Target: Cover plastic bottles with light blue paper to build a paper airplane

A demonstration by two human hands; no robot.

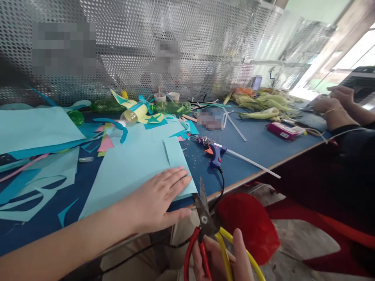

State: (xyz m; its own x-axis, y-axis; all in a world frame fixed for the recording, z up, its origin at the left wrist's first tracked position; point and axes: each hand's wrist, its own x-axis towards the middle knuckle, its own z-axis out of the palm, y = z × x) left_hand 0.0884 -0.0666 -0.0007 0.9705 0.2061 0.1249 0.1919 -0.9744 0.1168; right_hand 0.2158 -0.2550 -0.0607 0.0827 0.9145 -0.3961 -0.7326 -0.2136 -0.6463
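My left hand (159,199) lies flat with fingers stretched out on the near corner of a light blue paper sheet (134,164), at the table's front edge. My right hand (222,257) is closed around the red and yellow handles of a pair of scissors (205,218). The blades point up toward the sheet's right corner, just off the table edge.
A blue glue gun (216,153) with a black cord lies right of the sheet. Paper scraps (35,187), green bottles (172,107) and a yellow and blue craft piece (137,111) crowd the blue table (258,148). Another person's hands (336,103) work at the far right. A red stool (249,226) stands below.
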